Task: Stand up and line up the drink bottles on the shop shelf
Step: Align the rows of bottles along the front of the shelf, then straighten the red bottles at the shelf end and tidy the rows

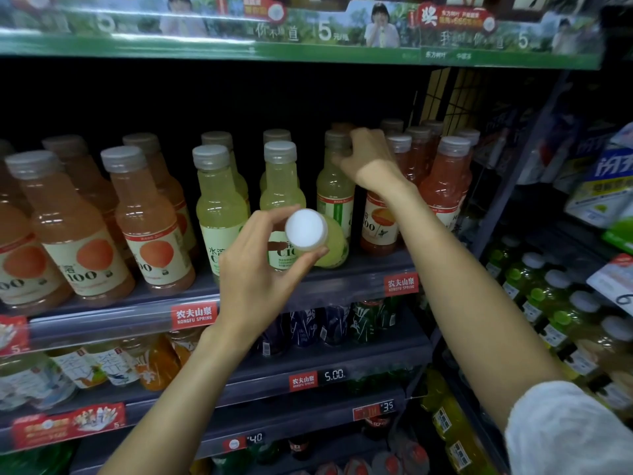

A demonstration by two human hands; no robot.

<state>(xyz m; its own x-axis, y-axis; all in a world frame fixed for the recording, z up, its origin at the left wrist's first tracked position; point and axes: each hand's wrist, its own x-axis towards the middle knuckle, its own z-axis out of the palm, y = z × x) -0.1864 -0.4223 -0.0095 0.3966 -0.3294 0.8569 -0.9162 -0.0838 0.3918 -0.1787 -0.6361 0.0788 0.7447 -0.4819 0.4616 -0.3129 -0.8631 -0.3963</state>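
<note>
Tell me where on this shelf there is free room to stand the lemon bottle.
Bare shelf shows between the tipped lemon bottle in the left hand and the red bottle, below the right hand. Elsewhere the rows stand crowded.

The scene is dim overall, with light falling from the near side onto the front row of juice bottles [144, 221] while the back of the shelf [308, 289] sinks into near black. The white cap [306, 229] closest to the camera is overexposed, its surface washed out. The green banner [308, 32] along the top is soft and smeared, and the packages at the far right edge [606, 186] are blurred. Wide-angle distortion bows the shelf rails and leans the outer bottles. The price tags [334, 375] read only partly.
</note>
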